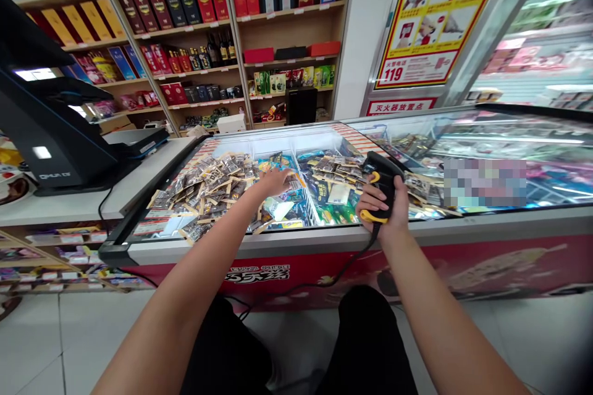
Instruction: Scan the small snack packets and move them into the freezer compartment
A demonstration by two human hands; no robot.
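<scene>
My right hand (397, 213) is wrapped round the handle of a black and yellow barcode scanner (386, 179), held above the front edge of a chest freezer. From the scanner's base a dark cable hangs down. Over the freezer's glass top reaches my left hand (274, 182), its fingers closed on a small snack packet (295, 181) with an orange edge; the fingers partly hide it. Just left of that hand lies a loose heap of small brown and clear snack packets (210, 182) on the glass. More such packets (340, 168) lie between my two hands.
Through the freezer's (306, 245) glass, wire baskets with coloured packages show. A counter (88, 194) with a black checkout terminal (69, 129) stands at left. Behind are shelves (287, 65) of boxes and bottles. The scanner cable (324, 284) loops low across the freezer's red front.
</scene>
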